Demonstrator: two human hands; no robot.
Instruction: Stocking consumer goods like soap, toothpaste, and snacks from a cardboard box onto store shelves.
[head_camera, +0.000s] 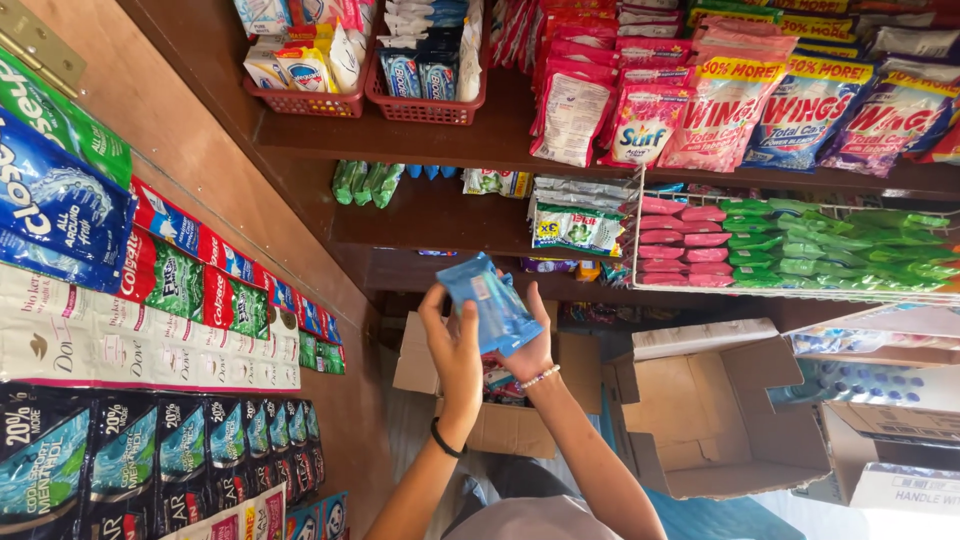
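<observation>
Blue sachet pack (489, 302) raised in front of the wooden shelves (420, 140), above an open cardboard box (500, 400). Held between both raised forearms: left hand (455, 345), black band at wrist, grip pressed on the pack's near edge; right hand (530, 350), bead bracelet at wrist, grip closed under its far side. Around: red baskets (425, 105), detergent pouches (720, 110), hanging sachet strips (150, 340) on a wooden panel, second open box (720, 420).
</observation>
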